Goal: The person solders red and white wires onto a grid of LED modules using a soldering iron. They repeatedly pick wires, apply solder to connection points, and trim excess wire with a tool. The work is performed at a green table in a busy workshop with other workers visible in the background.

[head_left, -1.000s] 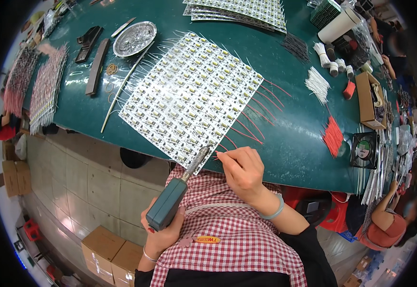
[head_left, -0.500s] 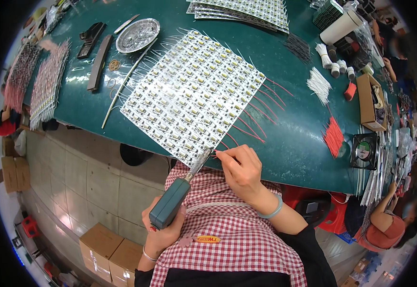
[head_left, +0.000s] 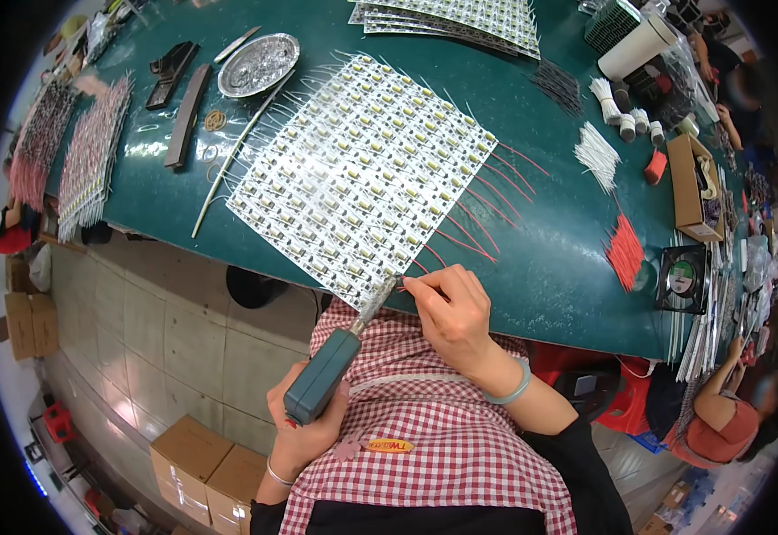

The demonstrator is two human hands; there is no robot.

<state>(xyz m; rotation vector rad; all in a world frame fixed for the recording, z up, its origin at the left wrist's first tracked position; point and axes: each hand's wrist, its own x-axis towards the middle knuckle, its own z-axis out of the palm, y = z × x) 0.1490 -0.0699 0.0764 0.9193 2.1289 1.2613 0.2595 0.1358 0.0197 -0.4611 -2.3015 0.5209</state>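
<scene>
A: State the position of each hand.

B: My left hand point(head_left: 304, 426) grips the teal soldering iron point(head_left: 325, 383); its tip meets the near edge of the white LED panel point(head_left: 362, 174). My right hand point(head_left: 451, 312) pinches a red wire point(head_left: 417, 283) beside that tip.

A: And the panel?

B: Flat on the green table point(head_left: 541, 259).

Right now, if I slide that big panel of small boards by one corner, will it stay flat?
Probably not: the panel looks thin and scored into many small boards, so it may flex. Its wire leads could snag the green tabletop.
</scene>
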